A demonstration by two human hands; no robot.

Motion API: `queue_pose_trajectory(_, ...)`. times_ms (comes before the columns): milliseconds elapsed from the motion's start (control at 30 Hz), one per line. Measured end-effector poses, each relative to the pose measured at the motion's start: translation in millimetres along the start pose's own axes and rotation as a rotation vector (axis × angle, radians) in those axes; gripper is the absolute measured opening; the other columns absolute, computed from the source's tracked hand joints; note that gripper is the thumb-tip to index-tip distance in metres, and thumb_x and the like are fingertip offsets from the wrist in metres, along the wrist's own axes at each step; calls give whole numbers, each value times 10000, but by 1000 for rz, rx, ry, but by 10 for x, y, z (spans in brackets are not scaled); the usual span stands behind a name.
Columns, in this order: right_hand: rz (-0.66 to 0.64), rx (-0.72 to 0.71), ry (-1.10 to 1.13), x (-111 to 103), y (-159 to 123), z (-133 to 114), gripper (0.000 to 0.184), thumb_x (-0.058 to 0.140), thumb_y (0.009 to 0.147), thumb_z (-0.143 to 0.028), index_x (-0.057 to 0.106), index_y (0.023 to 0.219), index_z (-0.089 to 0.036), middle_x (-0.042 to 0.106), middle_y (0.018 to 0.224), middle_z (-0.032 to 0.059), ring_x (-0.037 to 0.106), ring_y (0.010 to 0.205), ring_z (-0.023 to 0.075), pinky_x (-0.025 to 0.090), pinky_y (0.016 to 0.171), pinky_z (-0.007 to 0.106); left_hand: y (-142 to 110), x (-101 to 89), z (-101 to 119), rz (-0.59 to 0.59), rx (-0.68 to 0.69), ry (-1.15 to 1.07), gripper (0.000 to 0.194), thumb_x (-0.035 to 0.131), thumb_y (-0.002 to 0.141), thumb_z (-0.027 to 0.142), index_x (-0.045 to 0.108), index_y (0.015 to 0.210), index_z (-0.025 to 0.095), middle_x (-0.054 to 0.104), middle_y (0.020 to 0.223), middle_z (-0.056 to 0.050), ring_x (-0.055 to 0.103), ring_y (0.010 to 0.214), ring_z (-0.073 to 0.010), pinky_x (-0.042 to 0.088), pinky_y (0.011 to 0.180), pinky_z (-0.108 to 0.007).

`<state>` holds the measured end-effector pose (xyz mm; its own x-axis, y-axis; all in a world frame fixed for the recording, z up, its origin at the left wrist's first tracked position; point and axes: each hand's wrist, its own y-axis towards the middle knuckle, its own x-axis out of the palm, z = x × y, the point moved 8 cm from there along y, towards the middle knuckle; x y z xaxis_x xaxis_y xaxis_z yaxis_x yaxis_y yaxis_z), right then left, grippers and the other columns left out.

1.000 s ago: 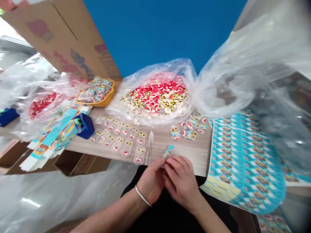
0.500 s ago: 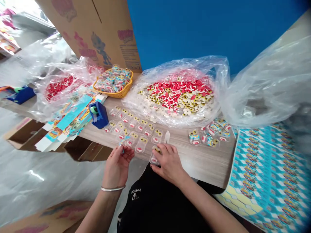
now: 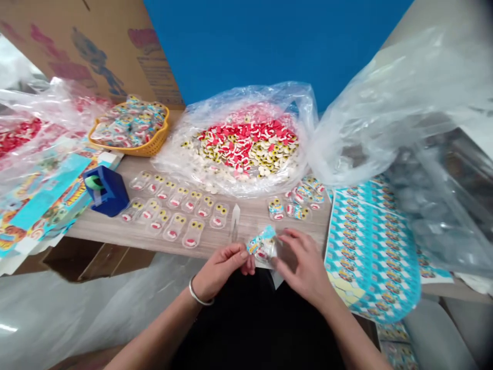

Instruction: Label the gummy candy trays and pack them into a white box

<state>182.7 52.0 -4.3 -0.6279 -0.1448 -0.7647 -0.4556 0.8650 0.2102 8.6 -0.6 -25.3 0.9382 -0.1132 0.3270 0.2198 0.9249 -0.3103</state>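
My left hand (image 3: 227, 263) pinches a small blue printed label (image 3: 254, 243) between thumb and fingers. Close beside it, my right hand (image 3: 304, 264) curves its thumb and fingers around the edge of a small clear plastic case (image 3: 265, 253). The label lies against the front of this case, covering part of it. Rows of similar clear cases (image 3: 193, 234), each with yellow eye-shaped pieces and a red-and-white piece inside, rest on the table (image 3: 219, 241) to the left. Several cases with blue labels (image 3: 298, 210) lie together behind my right hand.
A clear bag (image 3: 246, 144) of loose red, white and yellow pieces stands at the back. Left of it are a yellow basket (image 3: 154, 141) of labelled cases and a blue tape dispenser (image 3: 110, 192). Printed blue label sheets (image 3: 370, 246) lie at the right edge.
The view has swung to the right. My left hand has brought the label over to the case at my right hand, and the case is now raised off the table.
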Motion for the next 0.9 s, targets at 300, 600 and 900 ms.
queue_pose_trajectory(300,-212,192,430,22,-116,-66,146,581,921,-326,679,1000,-253,685,921,27,634,898,198,486,811,318,49,248,-71,-269,-130,505,442,470,931,497,641,717,150,594,672,-16,491,568,-98,371,537,-204)
queue_pose_trajectory(600,-67,530,479,248,-270,220,191,609,889,-373,634,1011,-229,681,822,5,643,742,180,486,680,277,344,46,80,-67,-73,903,207,547,881,290,726,811,214,612,537,27,517,455,-114,362,517,-228)
queue_pose_trajectory(900,-36,500,299,318,-67,255,166,591,884,-352,621,989,-226,685,789,2,645,697,178,489,680,287,631,-117,128,-87,-150,987,200,568,854,364,615,750,199,539,525,58,496,492,-115,307,521,-230)
